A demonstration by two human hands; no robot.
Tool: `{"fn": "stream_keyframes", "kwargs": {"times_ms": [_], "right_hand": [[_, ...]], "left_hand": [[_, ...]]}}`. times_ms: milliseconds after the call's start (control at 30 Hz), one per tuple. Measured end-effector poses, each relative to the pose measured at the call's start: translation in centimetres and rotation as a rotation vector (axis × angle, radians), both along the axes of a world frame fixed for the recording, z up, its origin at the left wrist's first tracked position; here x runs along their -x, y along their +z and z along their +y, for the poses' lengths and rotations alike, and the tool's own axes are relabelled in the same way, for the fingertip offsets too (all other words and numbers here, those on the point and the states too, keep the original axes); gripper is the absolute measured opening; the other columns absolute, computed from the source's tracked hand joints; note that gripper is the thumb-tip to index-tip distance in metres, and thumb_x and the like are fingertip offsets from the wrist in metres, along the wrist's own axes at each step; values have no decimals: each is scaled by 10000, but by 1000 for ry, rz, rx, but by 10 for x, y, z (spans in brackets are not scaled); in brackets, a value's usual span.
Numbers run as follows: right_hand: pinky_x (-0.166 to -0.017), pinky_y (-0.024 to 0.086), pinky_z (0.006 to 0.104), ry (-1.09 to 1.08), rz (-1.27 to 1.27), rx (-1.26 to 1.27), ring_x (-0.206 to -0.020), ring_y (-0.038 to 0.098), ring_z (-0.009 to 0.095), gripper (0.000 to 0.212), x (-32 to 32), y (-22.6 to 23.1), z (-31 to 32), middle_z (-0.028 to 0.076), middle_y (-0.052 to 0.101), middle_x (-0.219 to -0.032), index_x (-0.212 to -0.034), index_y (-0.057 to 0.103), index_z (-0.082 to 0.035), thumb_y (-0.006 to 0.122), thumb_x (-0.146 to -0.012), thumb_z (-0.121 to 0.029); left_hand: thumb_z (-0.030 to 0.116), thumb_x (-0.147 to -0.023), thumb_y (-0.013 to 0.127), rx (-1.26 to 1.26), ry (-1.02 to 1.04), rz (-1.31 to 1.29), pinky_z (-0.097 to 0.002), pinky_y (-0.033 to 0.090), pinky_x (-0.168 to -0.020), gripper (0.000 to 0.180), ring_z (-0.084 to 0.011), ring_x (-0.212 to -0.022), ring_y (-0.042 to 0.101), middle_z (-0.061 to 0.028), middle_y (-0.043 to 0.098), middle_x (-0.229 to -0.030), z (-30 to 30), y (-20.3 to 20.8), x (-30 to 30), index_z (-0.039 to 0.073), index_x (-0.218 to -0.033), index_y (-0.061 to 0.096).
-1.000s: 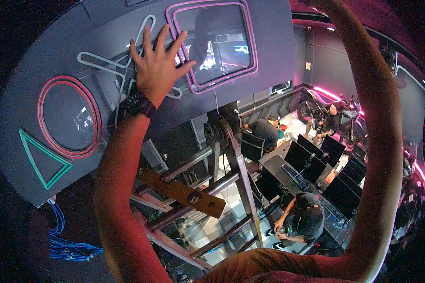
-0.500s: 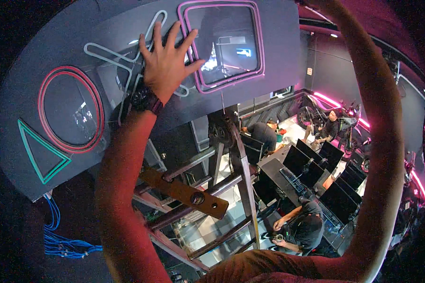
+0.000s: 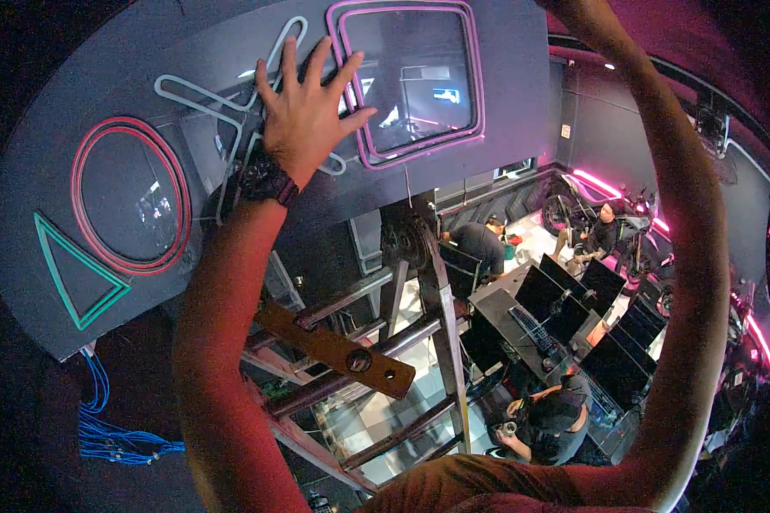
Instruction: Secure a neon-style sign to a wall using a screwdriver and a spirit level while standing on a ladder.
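Note:
My left hand (image 3: 306, 111) is pressed flat, fingers spread, against a dark grey sign panel (image 3: 188, 51) overhead. It covers part of a white neon cross (image 3: 222, 94), beside a pink neon square (image 3: 411, 81). A black watch (image 3: 265, 179) sits on that wrist. My right arm (image 3: 684, 256) reaches up along the right side; its hand goes out past the top edge of the picture. A red neon circle (image 3: 128, 197) and a green neon triangle (image 3: 77, 269) sit further left on the panel.
I stand high on a metal ladder (image 3: 419, 342) with a wooden brace (image 3: 334, 350). Far below are desks with dark monitors (image 3: 590, 316), a person in a cap (image 3: 547, 419), two more people (image 3: 479, 244) and a motorbike (image 3: 573, 205). Blue cables (image 3: 103, 427) hang lower left.
My left hand has slid right and up along the panel, from the cross toward the edge of the pink square. The view has shifted slightly with it.

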State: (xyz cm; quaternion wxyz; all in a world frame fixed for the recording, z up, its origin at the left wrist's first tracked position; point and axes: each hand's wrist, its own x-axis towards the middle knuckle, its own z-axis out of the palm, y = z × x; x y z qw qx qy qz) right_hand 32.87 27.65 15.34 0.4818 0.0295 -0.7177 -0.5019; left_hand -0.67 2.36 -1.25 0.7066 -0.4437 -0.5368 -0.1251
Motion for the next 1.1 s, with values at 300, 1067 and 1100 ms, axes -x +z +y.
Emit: {"fn": "stream_keyframes", "kwargs": {"times_ms": [300, 1067, 1100], "right_hand": [[-577, 533, 436, -125, -4, 817, -718, 691, 254, 159, 22, 21, -19, 86, 769, -965, -898, 746, -78, 698, -971, -211], [-542, 500, 435, -112, 89, 597, -599, 652, 261, 212, -6, 6, 11, 131, 683, -738, -1070, 794, -155, 657, -978, -288], [-542, 500, 435, -128, 88, 605, -599, 652, 261, 212, -4, 14, 25, 131, 683, -738, -1070, 794, -155, 657, -978, -288]], "left_hand": [[726, -828, 652, -8, 46, -4, -726, 286, -1080, 747, -396, -1442, 373, -47, 489, -1512, -9, 0, 6, 378, -1479, 536], [703, -827, 679, 9, 22, 2, -724, 287, -1076, 743, -391, -1440, 365, -48, 489, -1499, 3, 0, -4, 385, -1482, 533], [703, -829, 677, 5, 19, -8, -722, 289, -1075, 744, -390, -1440, 365, -47, 489, -1501, 9, -2, -4, 388, -1486, 526]]}}
